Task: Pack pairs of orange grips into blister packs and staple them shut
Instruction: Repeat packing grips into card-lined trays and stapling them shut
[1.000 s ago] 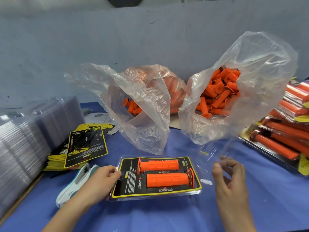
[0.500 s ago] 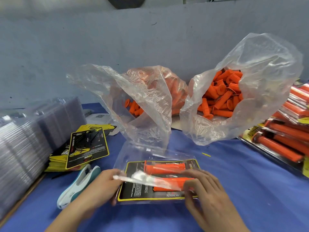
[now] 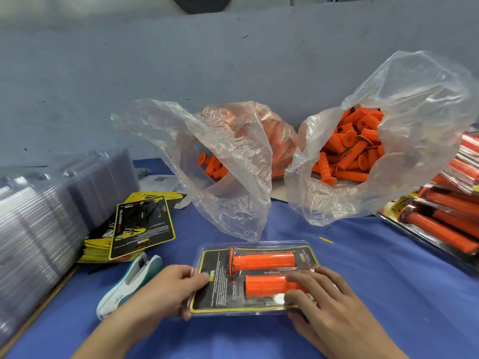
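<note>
Near the front edge of the blue worktop (image 3: pixel 388 281), the blister pack (image 3: pixel 255 305) lies flat with two orange grips (image 3: pixel 263 260) side by side inside. The left hand (image 3: pixel 166 291) grasps its left end, thumb on top and fingers curled beneath. The right hand (image 3: pixel 326 301) presses flat, straight fingers on the clear cover over the nearer grip. Just left lies a stapler (image 3: pixel 129 283) (white and teal). Farther left sit printed cards (image 3: pixel 140 226) and stacked clear shells (image 3: pixel 51 208). Toward the back edge, two plastic bags (image 3: pixel 233 193) hold loose grips (image 3: pixel 347 151). Finished packs (image 3: pixel 445 221) pile at the right edge.
</note>
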{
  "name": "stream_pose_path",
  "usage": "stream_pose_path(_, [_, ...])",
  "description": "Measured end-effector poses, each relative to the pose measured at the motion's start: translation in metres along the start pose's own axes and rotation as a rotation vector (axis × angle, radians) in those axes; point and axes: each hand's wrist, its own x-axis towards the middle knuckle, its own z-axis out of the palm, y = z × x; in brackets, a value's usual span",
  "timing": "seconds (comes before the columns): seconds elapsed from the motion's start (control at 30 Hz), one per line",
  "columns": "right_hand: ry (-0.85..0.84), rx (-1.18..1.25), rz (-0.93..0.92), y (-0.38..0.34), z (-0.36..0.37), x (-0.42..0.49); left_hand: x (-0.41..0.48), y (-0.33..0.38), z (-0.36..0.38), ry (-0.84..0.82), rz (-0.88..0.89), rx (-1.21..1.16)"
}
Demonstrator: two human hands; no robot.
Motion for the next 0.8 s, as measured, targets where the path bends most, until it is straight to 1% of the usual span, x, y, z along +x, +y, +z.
stream_pose_path(0.13, [0.026, -0.125, -0.029, -0.010, 0.006, 0.007, 0.002, 0.000, 0.011, -0.019, -0.026, -0.009])
stream_pose_path(0.27, [0.004, -0.082, -0.037, -0.018, 0.005, 0.018, 0.002, 0.004, 0.014, -0.048, -0.026, -0.060])
stream_pose_path(0.33, [-0.014, -0.039, -0.013, -0.018, 0.004, 0.021, 0.000, 0.009, 0.016, -0.056, -0.018, -0.111])
stream_pose_path(0.4, [-0.007, 0.001, 0.049, -0.017, 0.003, 0.025, -0.003, 0.016, 0.016, -0.076, -0.003, -0.204])
stream_pose_path(0.47, [0.012, 0.038, 0.135, -0.014, -0.003, 0.035, -0.006, 0.025, 0.016, -0.081, 0.012, -0.376])
stream_pose_path(0.53, [0.011, 0.104, 0.241, -0.010, -0.016, 0.048, -0.008, 0.034, 0.016, -0.029, 0.059, -0.547])
stream_pose_path(0.6, [0.002, 0.236, 0.386, -0.004, -0.033, 0.064, -0.010, 0.041, 0.017, 0.068, 0.181, -0.555])
stream_pose_path(0.63, [-0.014, 0.353, 0.479, 0.000, -0.042, 0.072, -0.011, 0.043, 0.019, 0.096, 0.251, -0.537])
stream_pose_path(0.7, [-0.037, 0.635, 0.646, 0.010, -0.055, 0.086, -0.013, 0.048, 0.023, 0.089, 0.384, -0.517])
stream_pose_path(0.8, [-0.115, 0.963, 0.821, 0.030, -0.071, 0.103, -0.018, 0.058, 0.023, 0.040, 0.556, -0.563])
